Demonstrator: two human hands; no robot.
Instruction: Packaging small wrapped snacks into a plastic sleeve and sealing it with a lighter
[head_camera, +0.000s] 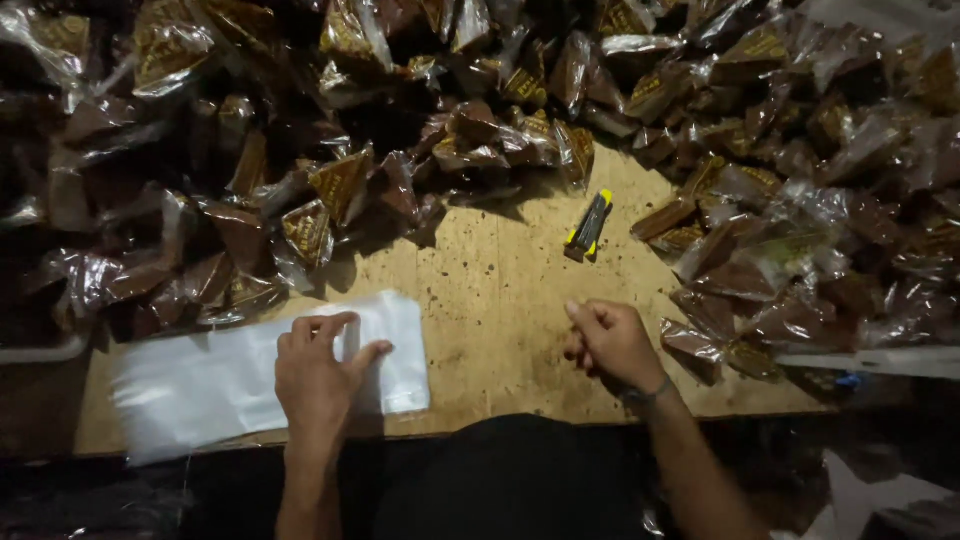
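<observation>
The left hand (318, 375) is laid flat on a stack of clear plastic bags (215, 380), fingers (325, 327) spread and slightly bent, thumb stretched off to the right. Nothing is actually gripped there as far as can be seen; the top sheet is just pressed or pinched at, near the right end of the stack. The right hand (608, 343) is curled into a loose fist above the bare wood, well apart from the bags, and nothing can be seen held in it (the inside of the fist is hidden, so can't be told for sure).

To get one bag off cleanly, the stack is probably best pinned with the palm while a single top layer is rubbed loose with the fingertips, since thin film like this tends to cling and come up two at a time.

The bags are lying along the near edge of the wooden counter (490, 290), directly under the left hand and stretching off to its left. A yellow-and-black utility knife (589, 226) is lying further back, closer to the right hand but not touched. Heaps of wrapped brown triangular packets (330, 190) are piled all round the back and both sides.
</observation>
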